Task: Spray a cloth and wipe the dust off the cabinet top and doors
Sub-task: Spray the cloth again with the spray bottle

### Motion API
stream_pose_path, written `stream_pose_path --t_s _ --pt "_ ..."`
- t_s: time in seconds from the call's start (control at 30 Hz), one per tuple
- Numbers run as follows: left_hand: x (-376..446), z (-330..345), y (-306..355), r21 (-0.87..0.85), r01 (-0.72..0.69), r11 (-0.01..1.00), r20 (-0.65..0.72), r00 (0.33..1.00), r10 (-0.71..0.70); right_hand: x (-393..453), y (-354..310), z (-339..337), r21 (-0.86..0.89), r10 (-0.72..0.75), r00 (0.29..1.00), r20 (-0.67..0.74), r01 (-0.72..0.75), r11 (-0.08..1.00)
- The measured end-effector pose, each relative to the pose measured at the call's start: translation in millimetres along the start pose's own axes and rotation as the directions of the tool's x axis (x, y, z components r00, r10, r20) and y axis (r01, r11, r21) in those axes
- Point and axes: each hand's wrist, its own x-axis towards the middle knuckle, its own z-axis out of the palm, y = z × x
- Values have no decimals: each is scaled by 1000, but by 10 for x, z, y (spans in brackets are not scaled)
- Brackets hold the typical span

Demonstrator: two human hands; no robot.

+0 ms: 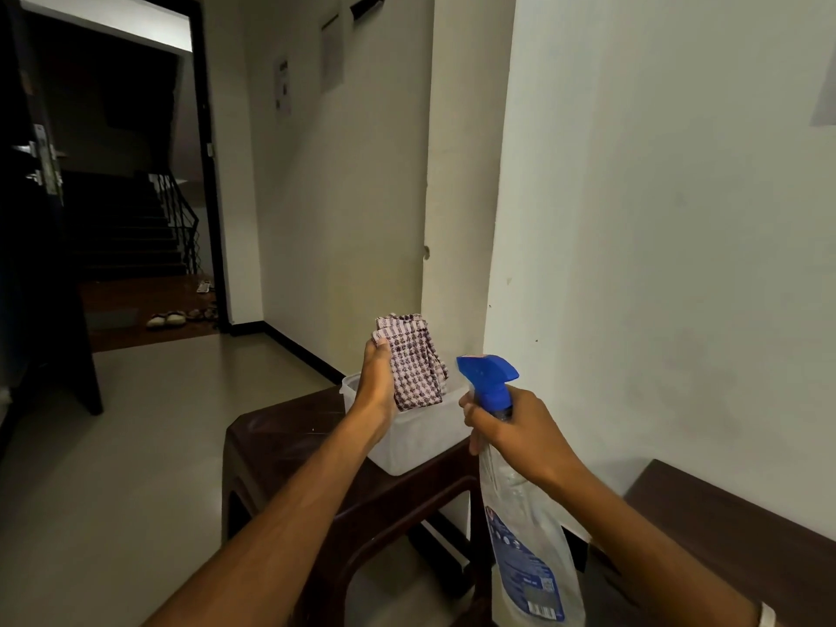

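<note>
Nearest me, at about five o'clock, my right hand (527,429) is curled round the neck of a clear spray bottle (524,531), just under its blue trigger head (491,377). The bottle hangs tilted, its labelled body dropping toward the lower edge and its nozzle pointing toward eleven o'clock. Just beyond, near the centre, my left hand (377,382) is raised with the thumb and fingers pinching a folded checked cloth (409,359), held upright and apart from the nozzle. Beneath both hands sits a translucent plastic tub (420,441) on a dark brown stool (289,436), the stool standing against a white wall (656,219). At four o'clock a dark wooden worktop (724,518) shows by the wall. Farther off, at ten o'clock, an open doorway (135,174) gives onto a dim staircase (126,233), with sandals (165,319) on the landing.
</note>
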Motion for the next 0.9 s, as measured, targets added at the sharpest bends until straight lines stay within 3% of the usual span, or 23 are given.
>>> stream_pose_path --t_s 0.2,0.5,0.7,0.9 --pt "3 7 14 -22 0 1000 -15 1000 -1 -89 -56 132 -45 -54 982 179 63 997" --pt "24 -20 18 -2 13 1000 -29 1000 -13 -23 -52 67 -44 -67 989 128 73 996" --pt "110 -36 73 189 -60 980 -103 991 80 428 -436 -230 20 -163 986 37 162 987" --pt "211 0 106 245 -46 968 -187 978 94 1067 -804 -479 61 -184 983 23 183 981"
